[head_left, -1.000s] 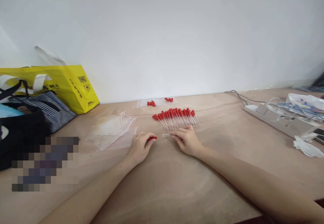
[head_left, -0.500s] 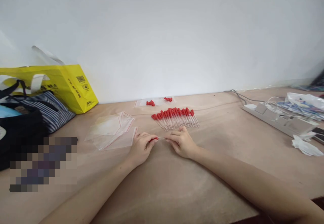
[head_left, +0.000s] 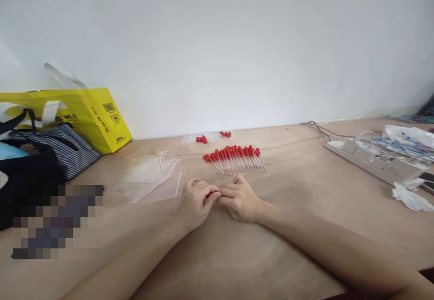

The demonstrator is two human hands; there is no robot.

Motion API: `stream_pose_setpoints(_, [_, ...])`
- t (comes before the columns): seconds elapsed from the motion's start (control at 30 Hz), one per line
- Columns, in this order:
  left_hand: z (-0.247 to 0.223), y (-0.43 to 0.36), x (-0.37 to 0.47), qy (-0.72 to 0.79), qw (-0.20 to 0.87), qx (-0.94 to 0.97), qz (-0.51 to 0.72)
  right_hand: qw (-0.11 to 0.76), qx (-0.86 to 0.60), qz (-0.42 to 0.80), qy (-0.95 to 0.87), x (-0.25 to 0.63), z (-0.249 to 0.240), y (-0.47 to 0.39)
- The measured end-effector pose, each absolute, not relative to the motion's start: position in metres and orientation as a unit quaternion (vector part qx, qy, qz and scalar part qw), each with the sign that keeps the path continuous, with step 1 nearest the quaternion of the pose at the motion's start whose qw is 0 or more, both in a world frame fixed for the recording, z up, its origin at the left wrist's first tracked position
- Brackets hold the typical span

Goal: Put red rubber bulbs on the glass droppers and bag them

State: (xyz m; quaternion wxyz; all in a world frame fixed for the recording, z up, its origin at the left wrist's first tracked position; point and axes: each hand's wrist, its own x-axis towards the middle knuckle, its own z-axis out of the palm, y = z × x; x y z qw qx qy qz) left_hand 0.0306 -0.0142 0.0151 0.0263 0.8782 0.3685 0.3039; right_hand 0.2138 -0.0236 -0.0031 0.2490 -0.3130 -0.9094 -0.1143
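Bulb (head_left: 213, 194), red and mostly covered, sits pinched between the thumb and forefinger of our left hand (head_left: 198, 202), low over the table (head_left: 217, 254) and in front of the row (head_left: 234, 159). Our right hand (head_left: 242, 200) has its fingertips pressed together at the bulb's near-right end, and the two hands meet there; we judge that they close on a clear stem, though our fingers hide it. The step looks to us like seating stem and bulb together. To do it well, we would grip the stem close to its end, so that it does not bow, and line it up straight with the bulb's mouth. We should hold the bulb near its opening, firmly but without squashing it flat, and push with a small twist rather than a shove. The joint is hidden by our fingers, so feel must guide us until we can look. The finished pieces in the row lie side by side, red ends toward the wall (head_left: 217, 55), stems toward us, and serve as a pattern for depth. Loose bulbs (head_left: 202, 140) lie behind the row, and flat bags (head_left: 149, 173) lie beyond our left hand, off to its left.
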Motion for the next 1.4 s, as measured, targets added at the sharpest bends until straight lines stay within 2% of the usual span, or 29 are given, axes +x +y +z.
stream_pose_setpoints(0.17, [0.020,-0.001,0.014,0.431,-0.023,0.818,0.381,0.316,-0.386,-0.066,-0.864,0.218,0.000,-0.026])
stream_pose_setpoints(0.3, [0.013,0.006,0.008,0.426,0.008,0.836,0.346,0.360,-0.439,-0.008,-0.823,0.221,0.000,-0.022])
stream_pose_setpoints(0.57, [0.008,0.000,0.018,0.388,0.004,0.862,0.325,0.387,-0.430,0.032,-0.815,0.214,-0.003,-0.025])
stream_pose_setpoints(0.77, [0.004,-0.003,0.017,0.388,-0.003,0.860,0.332,0.370,-0.419,0.032,-0.829,0.215,-0.005,-0.022])
stream_pose_setpoints(1.17, [0.005,-0.008,0.020,0.366,-0.021,0.877,0.309,0.298,-0.374,-0.124,-0.869,0.220,-0.003,-0.017])
stream_pose_setpoints(1.27, [0.005,-0.008,0.021,0.359,-0.028,0.878,0.317,0.297,-0.377,-0.113,-0.870,0.220,-0.003,-0.017])
stream_pose_setpoints(1.4, [0.005,-0.009,0.021,0.348,-0.038,0.877,0.328,0.295,-0.407,-0.033,-0.864,0.217,0.000,-0.020])
